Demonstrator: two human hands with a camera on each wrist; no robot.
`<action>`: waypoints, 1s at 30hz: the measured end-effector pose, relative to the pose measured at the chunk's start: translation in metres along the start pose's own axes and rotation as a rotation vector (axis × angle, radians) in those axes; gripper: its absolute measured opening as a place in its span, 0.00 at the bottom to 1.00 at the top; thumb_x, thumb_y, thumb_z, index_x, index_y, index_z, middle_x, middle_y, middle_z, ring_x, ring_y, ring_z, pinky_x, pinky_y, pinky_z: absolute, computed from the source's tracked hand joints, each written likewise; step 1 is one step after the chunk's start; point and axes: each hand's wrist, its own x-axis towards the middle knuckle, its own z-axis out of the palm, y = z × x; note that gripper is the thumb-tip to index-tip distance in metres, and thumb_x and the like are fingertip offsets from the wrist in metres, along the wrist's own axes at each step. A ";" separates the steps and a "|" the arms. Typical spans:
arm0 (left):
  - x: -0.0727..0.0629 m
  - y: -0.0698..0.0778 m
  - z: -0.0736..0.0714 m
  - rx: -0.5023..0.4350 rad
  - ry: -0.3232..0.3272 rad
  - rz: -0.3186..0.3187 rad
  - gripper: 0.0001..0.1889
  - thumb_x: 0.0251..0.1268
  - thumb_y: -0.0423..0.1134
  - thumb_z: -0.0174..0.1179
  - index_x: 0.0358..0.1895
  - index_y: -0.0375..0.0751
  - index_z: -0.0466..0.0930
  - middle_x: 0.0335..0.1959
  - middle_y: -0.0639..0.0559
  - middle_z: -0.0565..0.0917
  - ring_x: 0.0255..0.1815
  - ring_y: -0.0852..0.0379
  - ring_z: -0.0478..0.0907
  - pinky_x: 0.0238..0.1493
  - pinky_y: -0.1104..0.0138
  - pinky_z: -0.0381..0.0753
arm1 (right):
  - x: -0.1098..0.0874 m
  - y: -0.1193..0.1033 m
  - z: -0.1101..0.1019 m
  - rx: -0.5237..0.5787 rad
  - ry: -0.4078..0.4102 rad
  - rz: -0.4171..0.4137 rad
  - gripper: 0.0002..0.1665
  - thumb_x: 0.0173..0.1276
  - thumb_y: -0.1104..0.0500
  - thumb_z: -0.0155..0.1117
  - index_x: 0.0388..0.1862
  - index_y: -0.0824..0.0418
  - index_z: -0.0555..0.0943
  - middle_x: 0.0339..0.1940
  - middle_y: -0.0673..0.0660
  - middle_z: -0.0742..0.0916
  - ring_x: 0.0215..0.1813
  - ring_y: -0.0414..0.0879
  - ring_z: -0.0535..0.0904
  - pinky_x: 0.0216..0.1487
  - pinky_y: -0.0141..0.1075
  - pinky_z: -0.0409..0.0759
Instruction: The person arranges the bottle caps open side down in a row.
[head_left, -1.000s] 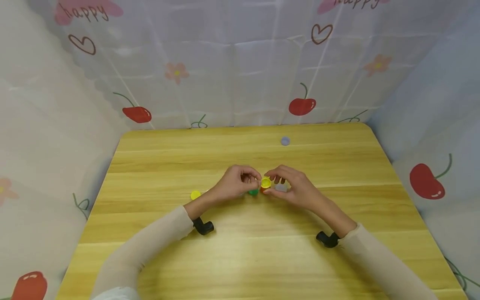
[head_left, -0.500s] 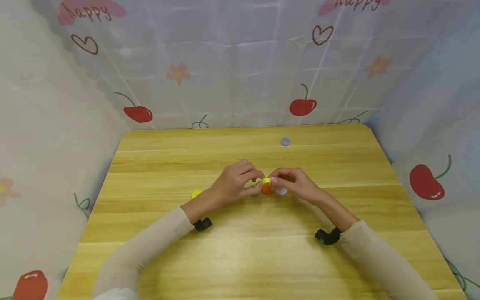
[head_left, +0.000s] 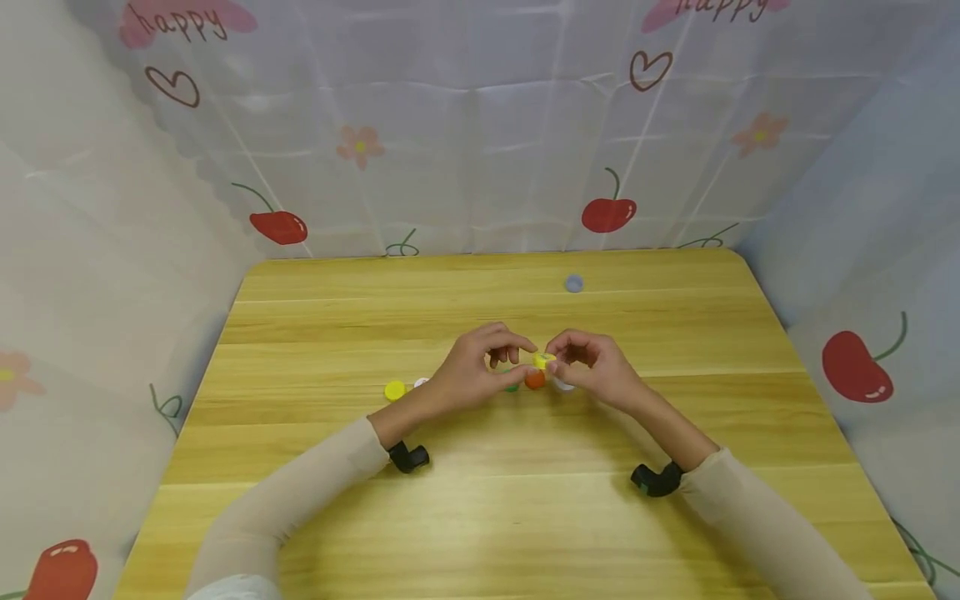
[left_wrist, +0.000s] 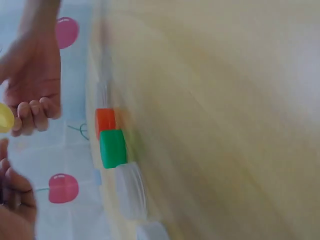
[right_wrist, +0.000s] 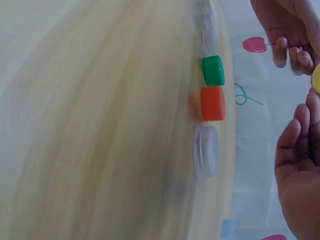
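A small round yellow bottle cap (head_left: 543, 361) is pinched between the thumb and fingers of my right hand (head_left: 600, 365), raised over the table and tilted. My left hand (head_left: 480, 362) faces it from the other side, index finger lifted off and thumb tip right at the cap's edge. Below the hands a row of small pieces lies on the table: a green one (right_wrist: 213, 70), an orange-red one (right_wrist: 213, 103) and a clear round cap (right_wrist: 206, 151). In the left wrist view the yellow cap (left_wrist: 6, 118) is cut off by the frame's edge.
Another yellow cap (head_left: 395, 391) and a white cap (head_left: 422, 382) lie by my left forearm. Toward the back of the wooden table (head_left: 360, 308) sits a greyish cap (head_left: 573, 283). A printed curtain (head_left: 465, 150) hangs behind the far edge.
The yellow cap has turned from hollow side up to edge-on, then tilted, and shifted slightly right. My left index finger has come away from it, and the orange-red piece is now uncovered.
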 end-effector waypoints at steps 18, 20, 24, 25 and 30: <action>0.012 -0.001 0.018 0.180 -0.156 -0.015 0.14 0.68 0.47 0.76 0.53 0.49 0.91 0.37 0.56 0.85 0.43 0.59 0.76 0.44 0.68 0.78 | -0.016 -0.005 -0.019 -0.428 -0.009 -0.229 0.17 0.63 0.63 0.81 0.48 0.51 0.86 0.38 0.55 0.88 0.40 0.52 0.82 0.44 0.38 0.84; 0.019 0.000 0.023 0.275 -0.195 0.020 0.15 0.69 0.49 0.75 0.54 0.49 0.91 0.39 0.58 0.85 0.44 0.61 0.75 0.44 0.69 0.77 | -0.018 -0.005 -0.026 -0.475 -0.033 -0.208 0.17 0.62 0.62 0.82 0.47 0.51 0.85 0.38 0.55 0.87 0.39 0.50 0.81 0.43 0.38 0.84; 0.034 0.001 0.037 0.424 -0.259 0.059 0.16 0.73 0.54 0.71 0.56 0.52 0.90 0.40 0.59 0.84 0.44 0.62 0.75 0.43 0.71 0.78 | -0.022 -0.007 -0.040 -0.604 -0.074 -0.148 0.17 0.62 0.60 0.81 0.47 0.52 0.84 0.39 0.51 0.87 0.39 0.44 0.80 0.43 0.37 0.84; 0.038 0.001 0.041 0.450 -0.273 0.062 0.16 0.73 0.54 0.71 0.56 0.52 0.90 0.39 0.60 0.83 0.44 0.62 0.75 0.42 0.71 0.78 | -0.023 -0.007 -0.043 -0.630 -0.085 -0.126 0.17 0.62 0.60 0.81 0.47 0.52 0.84 0.39 0.50 0.86 0.40 0.43 0.80 0.43 0.38 0.83; 0.051 0.001 0.057 0.546 -0.341 0.025 0.15 0.74 0.53 0.70 0.56 0.53 0.91 0.41 0.60 0.83 0.41 0.61 0.72 0.37 0.73 0.75 | -0.022 0.000 -0.050 -0.709 -0.148 -0.025 0.18 0.62 0.58 0.81 0.49 0.54 0.85 0.40 0.49 0.86 0.41 0.42 0.79 0.44 0.37 0.82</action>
